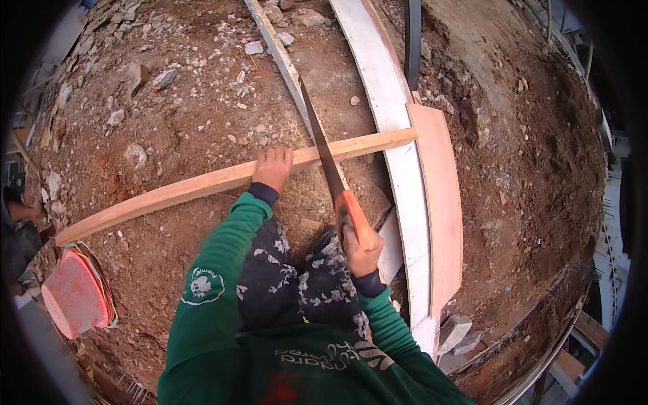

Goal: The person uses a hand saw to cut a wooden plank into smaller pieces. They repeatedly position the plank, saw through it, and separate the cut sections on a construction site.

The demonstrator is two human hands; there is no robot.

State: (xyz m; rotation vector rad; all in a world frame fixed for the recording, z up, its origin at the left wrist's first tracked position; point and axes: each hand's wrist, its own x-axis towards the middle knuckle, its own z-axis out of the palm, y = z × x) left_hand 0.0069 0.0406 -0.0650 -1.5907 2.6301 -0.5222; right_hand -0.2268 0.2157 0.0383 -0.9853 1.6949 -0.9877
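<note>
A long pale wooden batten (202,183) lies across the dirt from lower left to upper right, its far end resting on a white board (391,101). My left hand (273,167) presses down on the batten near its middle. My right hand (361,253) grips the orange handle of a hand saw (324,148), whose dark blade crosses the batten just to the right of my left hand. Green sleeves cover both of my forearms.
Reddish stony dirt (202,88) surrounds me. A reddish-brown plank (442,202) lies beside the white board. A thin wooden strip (280,57) runs away at the top. A red bucket (74,293) sits at lower left. Another person crouches at the left edge (17,236).
</note>
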